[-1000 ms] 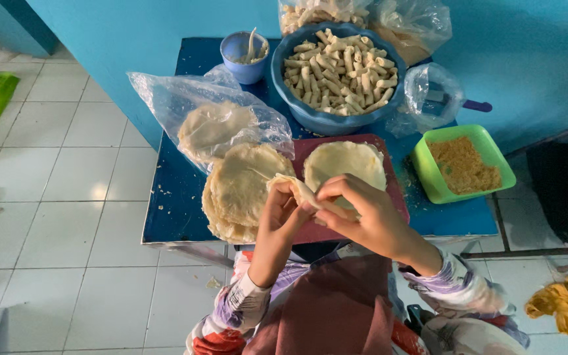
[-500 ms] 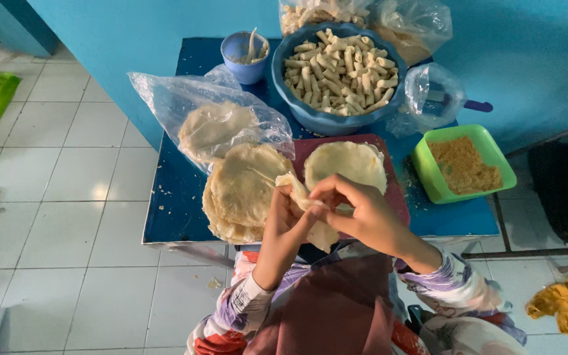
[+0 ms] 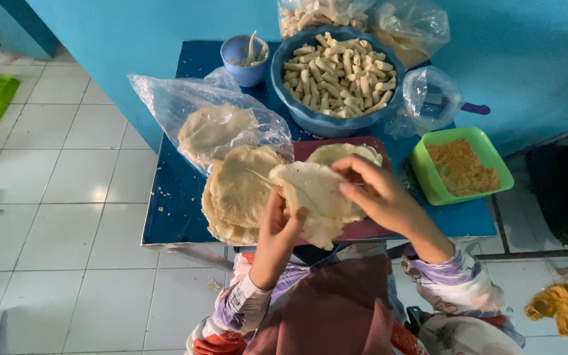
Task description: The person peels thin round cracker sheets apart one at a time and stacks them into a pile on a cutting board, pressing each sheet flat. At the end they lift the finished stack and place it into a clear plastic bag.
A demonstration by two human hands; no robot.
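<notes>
Blue table [image 3: 172, 217] against a blue wall; both hands pinch one thin wrapper [image 3: 313, 194], lifted just over the stack [image 3: 238, 194]; left hand [image 3: 281, 223] grips underneath, right hand [image 3: 376, 194] the far edge; best peeled slowly, lest it tear.

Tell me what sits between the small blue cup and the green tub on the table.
In the head view, the big blue bowl of rolled pieces lies between the blue cup and the green tub, with a clear plastic bag just right of the bowl.
</notes>
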